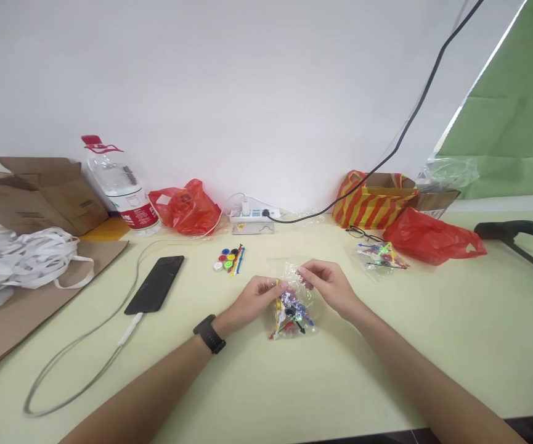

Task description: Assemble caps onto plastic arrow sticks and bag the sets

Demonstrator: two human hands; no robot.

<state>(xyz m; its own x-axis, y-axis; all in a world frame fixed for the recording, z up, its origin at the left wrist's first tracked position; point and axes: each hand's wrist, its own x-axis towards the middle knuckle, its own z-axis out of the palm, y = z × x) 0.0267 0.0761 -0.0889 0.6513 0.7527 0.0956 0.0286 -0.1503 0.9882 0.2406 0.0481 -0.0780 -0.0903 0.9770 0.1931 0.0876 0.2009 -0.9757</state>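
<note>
A clear plastic bag (292, 314) of small colourful plastic pieces, some of them arrow-shaped, is between my hands over the table. My left hand (261, 298) pinches its upper left side, and a dark watch sits on that wrist. The fingers of my right hand (326, 280) are closed on the bag's upper right edge. Beyond my left hand lie several coloured round discs (225, 259) beside a small bunch of thin coloured sticks (237, 261). Farther right is a second clear bag (381, 256) with similar pieces.
A black phone (155, 285) with a looping cable lies at left, near white straps (30, 262) on cardboard. Along the wall stand a large bottle (125, 191), a red bag (187, 209), a power strip (254, 214) and a striped bag (363, 203). Another red bag (432, 237) is right.
</note>
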